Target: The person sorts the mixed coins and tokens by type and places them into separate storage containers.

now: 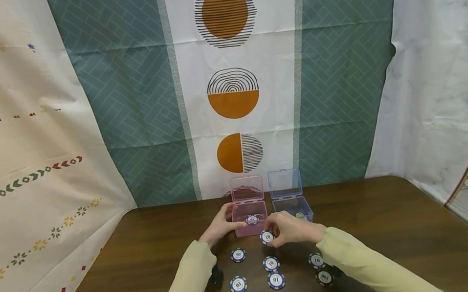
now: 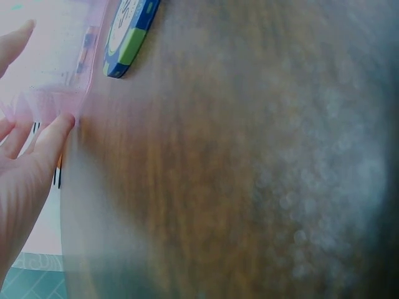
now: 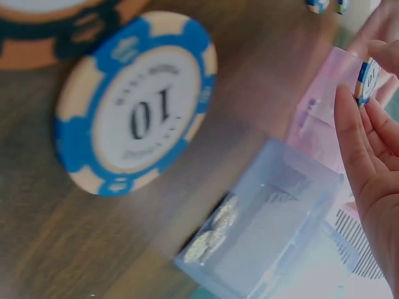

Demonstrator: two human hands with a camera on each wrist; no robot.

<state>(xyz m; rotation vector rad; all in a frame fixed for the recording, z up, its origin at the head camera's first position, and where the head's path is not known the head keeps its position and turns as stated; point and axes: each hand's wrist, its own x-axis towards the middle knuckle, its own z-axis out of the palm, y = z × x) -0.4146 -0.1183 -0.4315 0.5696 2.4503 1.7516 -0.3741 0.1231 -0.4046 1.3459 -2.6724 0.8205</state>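
Blue-and-white poker chips (image 1: 271, 263) lie scattered on the near part of the wooden table (image 1: 404, 222). Just beyond them the right hand (image 1: 291, 229) pinches one chip (image 1: 267, 237) between its fingertips. Farther left, the left hand (image 1: 220, 226) holds the pink box (image 1: 251, 225); a blue box (image 1: 292, 207) stands right of it.
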